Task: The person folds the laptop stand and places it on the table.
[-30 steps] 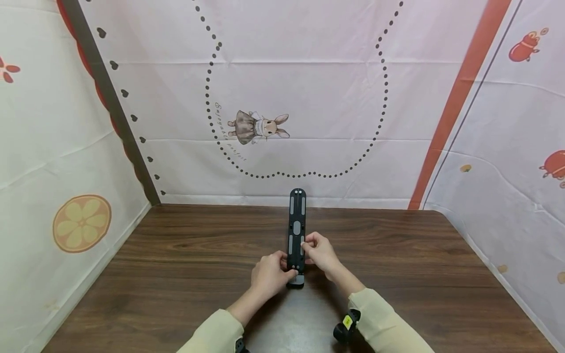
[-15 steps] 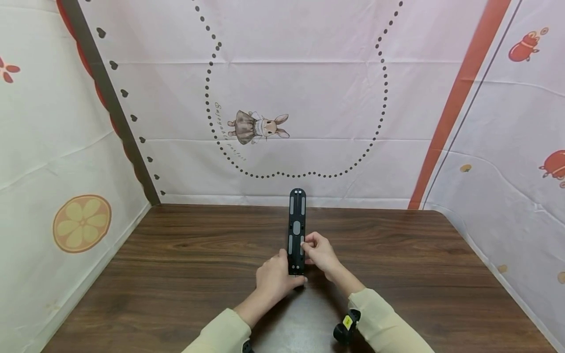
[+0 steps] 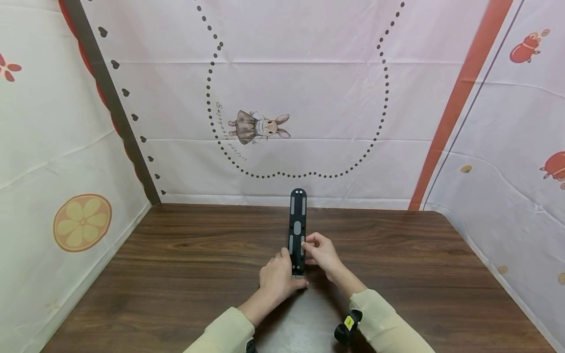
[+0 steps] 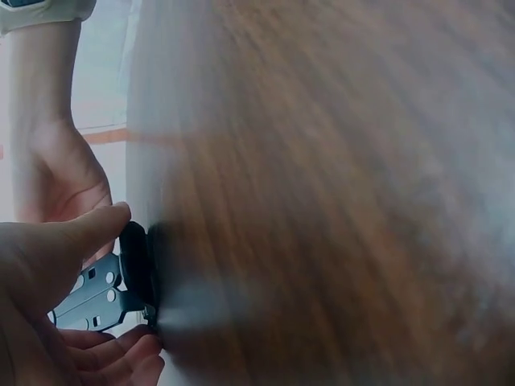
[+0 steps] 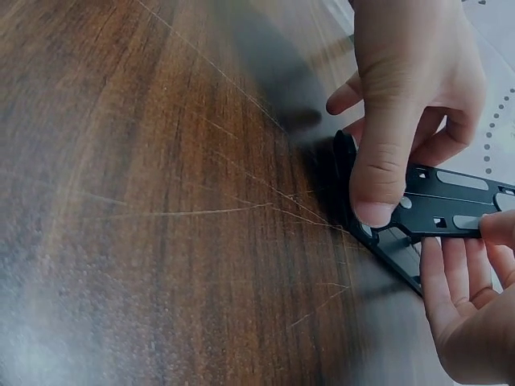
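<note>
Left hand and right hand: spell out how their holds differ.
The left hand is at the near end of the long black object; the right hand is farther along, at its right edge. The left hand lays its thumb across the near end; the right hand pinches the edge, thumb on top and fingers underneath. Both hold the same object and come out of pale sleeves.

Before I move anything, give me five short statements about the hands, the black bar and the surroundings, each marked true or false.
1. The left hand and right hand both touch the black bar. True.
2. The right hand holds nothing. False: it pinches the black bar's edge.
3. The rabbit print is on the cloth behind the table. True.
4. The table is plain white. False: it is brown wood-grain.
5. The left hand is at the black bar's near end. True.
</note>
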A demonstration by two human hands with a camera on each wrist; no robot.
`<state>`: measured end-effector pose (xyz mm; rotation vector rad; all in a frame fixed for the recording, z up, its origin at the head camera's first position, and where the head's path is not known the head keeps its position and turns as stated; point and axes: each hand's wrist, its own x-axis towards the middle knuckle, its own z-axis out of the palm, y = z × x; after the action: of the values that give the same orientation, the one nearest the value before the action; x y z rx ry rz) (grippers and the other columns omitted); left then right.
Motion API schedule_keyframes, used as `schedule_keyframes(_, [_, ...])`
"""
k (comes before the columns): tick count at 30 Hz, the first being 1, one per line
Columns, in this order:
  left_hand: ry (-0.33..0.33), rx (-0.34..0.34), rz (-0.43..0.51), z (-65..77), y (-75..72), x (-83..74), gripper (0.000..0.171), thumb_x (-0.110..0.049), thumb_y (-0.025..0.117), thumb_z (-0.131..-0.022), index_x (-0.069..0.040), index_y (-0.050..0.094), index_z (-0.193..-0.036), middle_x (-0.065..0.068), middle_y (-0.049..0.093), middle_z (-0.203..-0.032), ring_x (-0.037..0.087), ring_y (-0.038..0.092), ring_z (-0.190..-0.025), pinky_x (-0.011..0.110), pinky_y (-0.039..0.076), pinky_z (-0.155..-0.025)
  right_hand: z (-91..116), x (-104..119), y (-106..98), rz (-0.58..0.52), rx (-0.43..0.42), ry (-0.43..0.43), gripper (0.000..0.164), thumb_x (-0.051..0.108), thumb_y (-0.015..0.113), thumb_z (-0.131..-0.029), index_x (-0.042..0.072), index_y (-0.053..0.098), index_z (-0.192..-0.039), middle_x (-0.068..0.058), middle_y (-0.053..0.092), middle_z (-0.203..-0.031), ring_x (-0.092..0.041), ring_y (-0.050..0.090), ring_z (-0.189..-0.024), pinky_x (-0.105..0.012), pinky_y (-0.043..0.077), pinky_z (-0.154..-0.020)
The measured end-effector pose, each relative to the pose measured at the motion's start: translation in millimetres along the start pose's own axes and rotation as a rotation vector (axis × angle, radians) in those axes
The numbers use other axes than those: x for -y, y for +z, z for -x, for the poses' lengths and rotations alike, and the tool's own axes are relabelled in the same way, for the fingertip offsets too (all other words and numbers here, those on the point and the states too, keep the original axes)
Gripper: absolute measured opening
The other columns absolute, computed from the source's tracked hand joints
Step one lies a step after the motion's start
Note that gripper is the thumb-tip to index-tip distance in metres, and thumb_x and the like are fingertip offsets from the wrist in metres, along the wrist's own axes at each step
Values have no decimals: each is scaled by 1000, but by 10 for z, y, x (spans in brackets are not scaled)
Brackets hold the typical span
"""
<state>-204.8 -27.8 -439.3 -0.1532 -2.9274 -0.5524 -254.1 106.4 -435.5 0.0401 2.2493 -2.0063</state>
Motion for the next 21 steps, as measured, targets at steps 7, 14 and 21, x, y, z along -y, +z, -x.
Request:
schedule_keyframes(7, [-3, 18, 32, 6, -11, 16, 66, -46, 83, -55, -8, 46, -95, 3, 53, -72, 18, 54, -57, 32, 40, -45, 26, -9, -7, -21, -8, -5, 18, 12, 58, -89, -2, 57, -101, -11, 58, -89, -23, 66, -78, -44, 54, -71])
schedule_keyframes(14, [11, 9, 31, 29, -41, 64, 61, -43, 83, -56, -8, 49, -94, 3, 56, -72, 21, 58, -59, 34, 41, -45, 13, -22, 3, -19, -28, 10, 11, 10, 60, -87, 2, 59, -94, -8, 59, -85, -19, 64, -72, -41, 55, -70])
schedule_keyframes(21, [30, 19, 40, 58, -94, 141, 62, -39, 83, -60, -8, 54, -105, 5, 61, -80, 22, 61, -65, 34, 43, -47, 23, -29, 17, -27, -23, 18, 9, 10, 60, -87, 3, 59, -93, -5, 58, -82, -19, 62, -70, -40, 55, -69])
